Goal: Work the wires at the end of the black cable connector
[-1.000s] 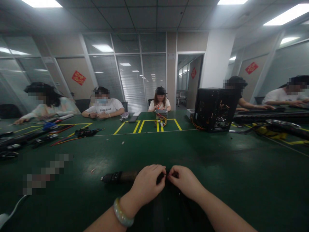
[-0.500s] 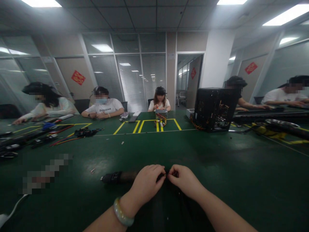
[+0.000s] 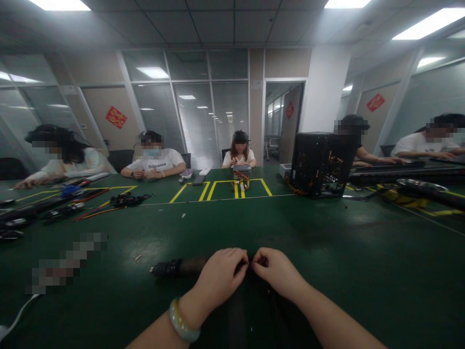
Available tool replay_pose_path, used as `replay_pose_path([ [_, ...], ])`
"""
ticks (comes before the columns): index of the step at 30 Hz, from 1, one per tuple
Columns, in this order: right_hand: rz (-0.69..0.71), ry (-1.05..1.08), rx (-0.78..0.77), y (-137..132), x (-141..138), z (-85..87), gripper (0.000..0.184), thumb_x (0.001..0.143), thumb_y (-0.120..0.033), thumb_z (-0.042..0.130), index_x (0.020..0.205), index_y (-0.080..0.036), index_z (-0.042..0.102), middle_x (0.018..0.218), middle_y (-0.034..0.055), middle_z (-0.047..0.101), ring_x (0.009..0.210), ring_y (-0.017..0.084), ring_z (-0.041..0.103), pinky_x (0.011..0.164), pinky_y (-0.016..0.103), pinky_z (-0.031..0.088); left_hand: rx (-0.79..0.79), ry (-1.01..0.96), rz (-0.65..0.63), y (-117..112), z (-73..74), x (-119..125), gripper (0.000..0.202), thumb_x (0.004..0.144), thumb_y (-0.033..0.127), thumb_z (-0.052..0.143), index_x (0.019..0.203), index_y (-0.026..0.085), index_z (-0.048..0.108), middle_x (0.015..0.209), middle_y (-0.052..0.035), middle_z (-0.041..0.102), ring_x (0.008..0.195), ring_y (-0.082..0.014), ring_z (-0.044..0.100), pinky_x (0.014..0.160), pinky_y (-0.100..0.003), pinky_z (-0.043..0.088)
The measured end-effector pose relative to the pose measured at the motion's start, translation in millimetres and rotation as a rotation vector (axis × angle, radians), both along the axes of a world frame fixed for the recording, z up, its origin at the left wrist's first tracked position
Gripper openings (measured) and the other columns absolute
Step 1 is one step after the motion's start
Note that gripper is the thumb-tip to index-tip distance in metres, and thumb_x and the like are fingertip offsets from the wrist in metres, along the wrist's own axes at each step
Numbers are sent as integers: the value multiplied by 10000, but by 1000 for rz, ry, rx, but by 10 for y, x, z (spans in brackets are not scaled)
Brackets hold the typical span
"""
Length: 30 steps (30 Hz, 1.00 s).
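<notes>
My left hand and my right hand meet at the near edge of the green table. Both are closed in a pinch on something small and dark between the fingertips, too small to name. A dark bundle lies under them and runs toward me. A dark cylindrical tool lies on the table just left of my left hand. A pale green bangle is on my left wrist.
A black open computer case stands at the back right. Cables and tools lie at the left. A small unit with coloured wires sits in yellow floor-tape boxes. Several people sit around the table's far and side edges.
</notes>
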State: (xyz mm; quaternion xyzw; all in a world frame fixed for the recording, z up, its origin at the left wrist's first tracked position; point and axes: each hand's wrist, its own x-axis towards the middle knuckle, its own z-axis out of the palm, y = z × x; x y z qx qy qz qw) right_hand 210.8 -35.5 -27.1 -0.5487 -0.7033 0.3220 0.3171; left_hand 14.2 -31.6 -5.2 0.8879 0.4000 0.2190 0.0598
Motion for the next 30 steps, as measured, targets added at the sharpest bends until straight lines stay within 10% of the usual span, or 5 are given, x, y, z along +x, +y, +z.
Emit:
replay_pose_path([
  [30, 32, -379, 252, -80, 4, 207, 61, 863, -270, 657, 849, -216, 683, 846, -11, 669, 792, 148, 595, 752, 261, 376, 34, 43, -62, 46, -28, -16, 122, 933, 224, 478, 966, 231, 595, 1049, -12, 644, 975, -200, 595, 885, -352, 441],
])
